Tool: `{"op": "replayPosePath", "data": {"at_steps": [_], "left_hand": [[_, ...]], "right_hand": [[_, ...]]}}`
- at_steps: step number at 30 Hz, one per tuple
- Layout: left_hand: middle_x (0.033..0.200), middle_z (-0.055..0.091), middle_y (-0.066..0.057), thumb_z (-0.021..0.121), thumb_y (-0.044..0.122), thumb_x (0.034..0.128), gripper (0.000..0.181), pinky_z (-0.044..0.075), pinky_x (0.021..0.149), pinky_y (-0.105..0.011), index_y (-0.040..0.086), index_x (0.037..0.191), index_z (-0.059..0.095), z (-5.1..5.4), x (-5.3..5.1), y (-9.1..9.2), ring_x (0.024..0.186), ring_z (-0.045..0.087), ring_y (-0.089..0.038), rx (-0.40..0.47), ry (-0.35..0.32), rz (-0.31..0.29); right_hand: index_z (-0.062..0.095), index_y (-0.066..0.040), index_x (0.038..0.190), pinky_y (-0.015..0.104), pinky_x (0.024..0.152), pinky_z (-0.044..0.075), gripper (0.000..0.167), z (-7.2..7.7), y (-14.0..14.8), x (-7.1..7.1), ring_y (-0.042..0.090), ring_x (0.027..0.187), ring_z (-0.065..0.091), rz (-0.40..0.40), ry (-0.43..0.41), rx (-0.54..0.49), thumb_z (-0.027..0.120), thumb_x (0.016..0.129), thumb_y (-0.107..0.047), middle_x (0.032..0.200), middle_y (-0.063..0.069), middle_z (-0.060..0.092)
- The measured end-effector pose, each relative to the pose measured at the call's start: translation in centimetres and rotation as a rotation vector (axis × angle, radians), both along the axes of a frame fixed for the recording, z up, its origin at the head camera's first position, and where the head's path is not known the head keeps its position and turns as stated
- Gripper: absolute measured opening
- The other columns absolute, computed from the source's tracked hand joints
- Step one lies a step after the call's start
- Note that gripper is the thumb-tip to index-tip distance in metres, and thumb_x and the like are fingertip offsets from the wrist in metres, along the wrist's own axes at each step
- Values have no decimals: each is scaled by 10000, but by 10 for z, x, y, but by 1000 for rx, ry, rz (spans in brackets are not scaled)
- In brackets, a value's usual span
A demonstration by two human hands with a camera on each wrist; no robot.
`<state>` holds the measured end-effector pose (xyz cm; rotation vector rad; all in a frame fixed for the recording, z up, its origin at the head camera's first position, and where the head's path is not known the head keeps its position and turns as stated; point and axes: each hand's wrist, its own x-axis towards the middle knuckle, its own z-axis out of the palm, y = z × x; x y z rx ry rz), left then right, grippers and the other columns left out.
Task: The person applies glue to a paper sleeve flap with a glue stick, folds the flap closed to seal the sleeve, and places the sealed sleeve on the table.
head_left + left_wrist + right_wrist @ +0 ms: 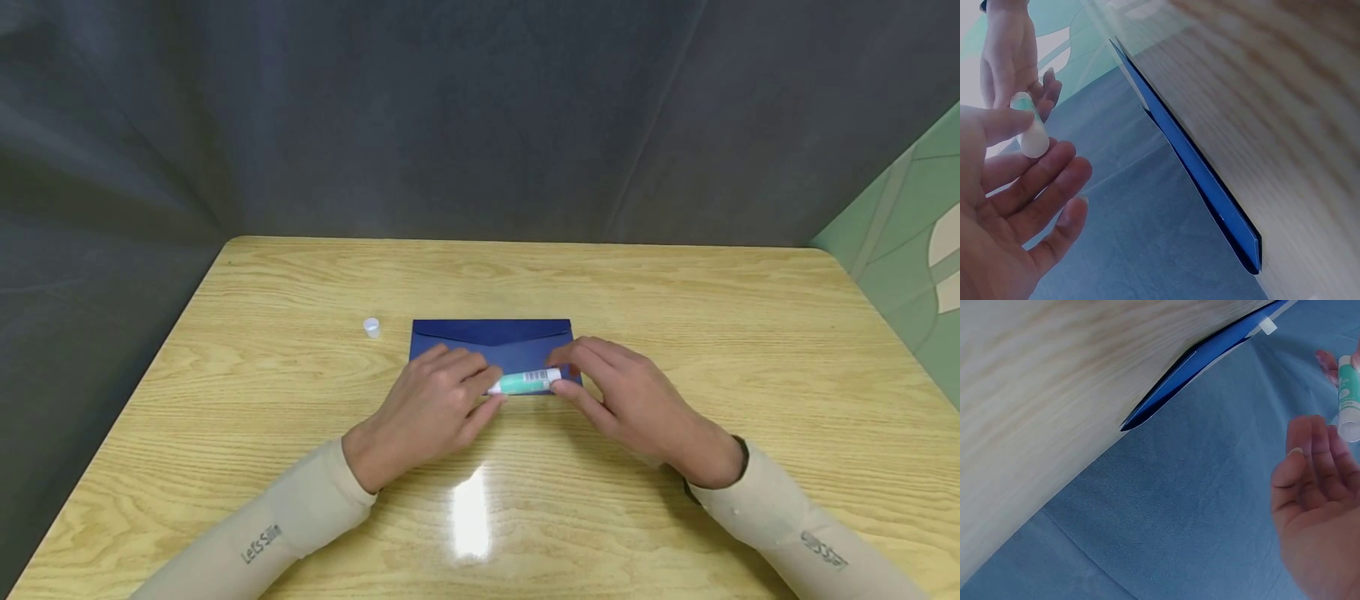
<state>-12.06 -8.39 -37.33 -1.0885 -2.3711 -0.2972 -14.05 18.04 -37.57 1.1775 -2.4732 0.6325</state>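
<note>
A glue stick (pixel 525 382) with a green-and-white label lies level between my hands, just over the near edge of a blue envelope (pixel 517 357). My left hand (pixel 442 400) pinches its uncapped white end between thumb and forefinger; the other left fingers spread loosely in the left wrist view. At the barcode end, the thumb and forefinger of my right hand (pixel 630 396) sit on either side of the white base. Seen from the right wrist, the base (pixel 1350 430) of the stick is beside those fingertips, and the thumb is out of frame.
A small white cap (pixel 372 327) stands on the wood-grain table (pixel 285 367), left of the envelope. The envelope's flap (pixel 491 331) is along its far side. Dark cloth (pixel 450 125) hangs behind the table, and a green patterned surface (pixel 900 225) shows at the right.
</note>
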Motion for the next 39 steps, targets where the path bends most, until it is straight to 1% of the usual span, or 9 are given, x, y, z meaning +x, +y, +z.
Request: {"op": "replayPosePath", "data": {"at_steps": [2, 5, 14, 22, 27, 29, 34, 37, 39], "left_hand": [[937, 733, -14, 701, 283, 913, 230, 534, 759, -327, 91, 1019, 771, 0, 0, 0, 881, 695, -174, 4, -1, -3], [937, 731, -17, 699, 278, 914, 228, 526, 743, -324, 88, 1019, 769, 0, 0, 0, 878, 692, -176, 11, -1, -6], [916, 730, -8, 703, 265, 913, 198, 507, 711, -302, 99, 994, 772, 0, 0, 1, 851, 686, -159, 23, -2, -13], [910, 728, 3, 699, 271, 916, 194, 502, 722, -301, 106, 989, 771, 1, 1, 1, 855, 684, -150, 14, 9, -10], [902, 722, 4, 694, 268, 921, 190, 500, 728, -301, 105, 989, 764, 1, 1, 2, 855, 682, -151, 16, 8, -13], [900, 717, 5, 691, 261, 923, 183, 506, 748, -303, 103, 988, 759, 1, 1, 2, 856, 679, -149, 18, 3, -17], [882, 700, 2, 695, 254, 919, 189, 509, 785, -305, 84, 983, 745, 1, 1, 2, 833, 663, -146, 16, 0, -30], [876, 695, 1, 690, 253, 925, 189, 501, 774, -300, 82, 985, 743, 1, 1, 2, 818, 655, -146, 15, -6, -32], [877, 695, 1, 685, 253, 931, 187, 494, 766, -297, 85, 988, 743, 0, 1, 2, 815, 653, -144, 13, -13, -31]], "right_hand": [[650, -156, 1139, 272, 718, 510, 181, 1, 1, 1, 31, 832, 568, -16, -19, 3, 618, 988, -251, 1028, -77, 666], [652, -170, 1126, 283, 722, 507, 148, 1, 1, 1, 22, 850, 561, -36, -36, 5, 591, 1001, -218, 1026, -80, 669], [653, -201, 1001, 238, 677, 452, 51, 1, 1, 1, 16, 776, 486, -46, -37, 28, 611, 988, -226, 873, -123, 600], [622, -179, 981, 222, 659, 440, 65, 0, -1, 2, 14, 742, 463, -43, -29, 37, 619, 987, -244, 860, -116, 575], [592, -159, 1004, 197, 626, 416, 105, 0, -1, 2, 15, 711, 446, -41, -18, 27, 647, 968, -240, 862, -104, 547], [586, -152, 1019, 191, 619, 411, 130, 0, -1, 2, 15, 705, 442, -35, -8, 26, 632, 979, -266, 861, -101, 538], [581, -129, 1054, 195, 617, 419, 251, -1, -1, 1, 18, 703, 441, -15, 24, 24, 515, 1032, -370, 873, -82, 532], [580, -116, 1055, 202, 619, 428, 332, -2, -1, 0, 21, 701, 445, -1, 41, 12, 453, 1041, -422, 880, -73, 538], [581, -109, 1057, 209, 623, 437, 353, -2, -1, 0, 26, 702, 452, 4, 47, 8, 447, 1037, -435, 886, -68, 548]]}}
